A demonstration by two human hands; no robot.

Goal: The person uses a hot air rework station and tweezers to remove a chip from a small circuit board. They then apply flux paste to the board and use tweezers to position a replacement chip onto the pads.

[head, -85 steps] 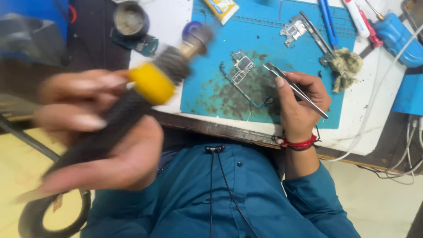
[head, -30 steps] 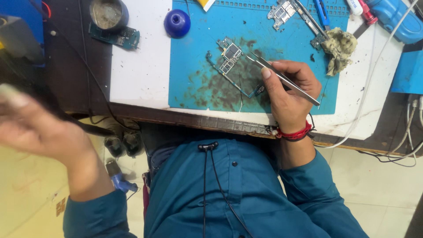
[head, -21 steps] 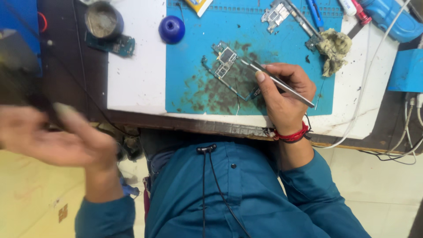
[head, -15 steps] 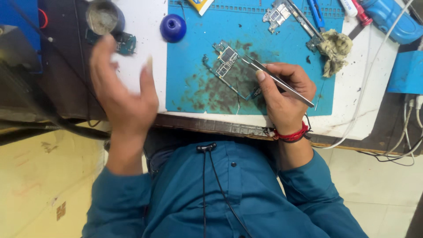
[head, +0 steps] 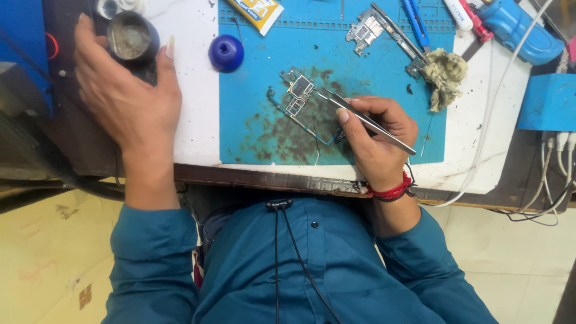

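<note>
My right hand [head: 378, 141] rests on the blue work mat [head: 252, 72] and grips metal tweezers [head: 369, 123]. Their tips touch a small green circuit board [head: 297, 96] lying on the stained middle of the mat. My left hand [head: 126, 96] lies back-up at the table's left. Its fingers and thumb are spread on either side of a small round dark tin [head: 129, 39]. Whether they grip the tin is unclear.
A blue round cap [head: 226, 53] sits on the white tabletop [head: 198, 120] beside the mat. A yellow tube [head: 255, 9], a second circuit board [head: 366, 27], a dirty rag [head: 444, 72], a blue tool [head: 516, 33] and a blue box [head: 549, 102] with cables lie at the back and right.
My left hand held a soldering iron with a yellow collar, dropped away to the left without it, then rose to the round tin. My right hand stayed with the tweezers on the board.
</note>
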